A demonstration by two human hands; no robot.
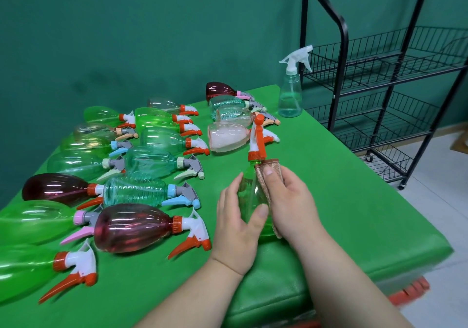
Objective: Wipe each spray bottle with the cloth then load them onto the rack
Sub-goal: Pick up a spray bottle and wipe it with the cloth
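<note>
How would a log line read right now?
phase: wiping | left hand: holds green bottle | right hand: holds cloth against it

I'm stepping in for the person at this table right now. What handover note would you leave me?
Left hand grips the green spray bottle upright over the table.
Right hand presses the brown cloth against its side.
Done: no bottle shows on the black wire rack.
Left: finish wiping this one and load it, then do the lying bottles and the clear spray bottle standing by the rack.
</note>
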